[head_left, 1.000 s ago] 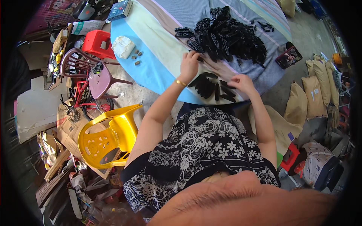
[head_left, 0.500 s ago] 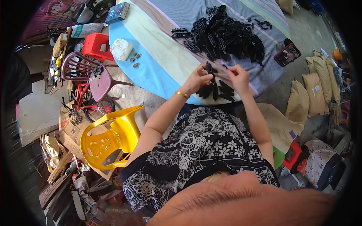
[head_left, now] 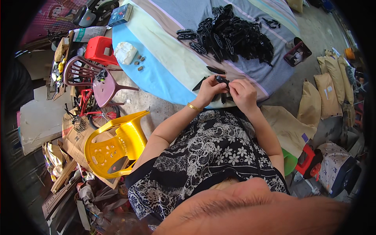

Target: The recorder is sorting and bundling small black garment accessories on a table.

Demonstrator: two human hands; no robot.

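Note:
Near the front edge of the cloth-covered table, my left hand (head_left: 210, 91) is closed on a small dark plastic piece (head_left: 220, 79), its end showing between thumb and forefinger. My right hand (head_left: 243, 94) meets it from the other side, fingertips pinched together at the same piece; whether a smaller part sits in them is hidden. A slim black piece (head_left: 215, 70) lies on the cloth just beyond my left hand. More dark pieces (head_left: 224, 98) show partly under and between my hands. Farther away spreads a large heap of black plastic parts (head_left: 235, 37).
On the table (head_left: 164, 55) are a crumpled white bag (head_left: 125, 53), several small brown bits (head_left: 140, 68), a blue box (head_left: 120, 15) and a phone (head_left: 297, 54). A yellow chair (head_left: 117, 145) stands left of me, and tan sacks (head_left: 327, 96) stand at the right.
My right hand has come in from the right and now meets my left hand at the piece. A slim black piece now lies on the cloth beyond my left hand.

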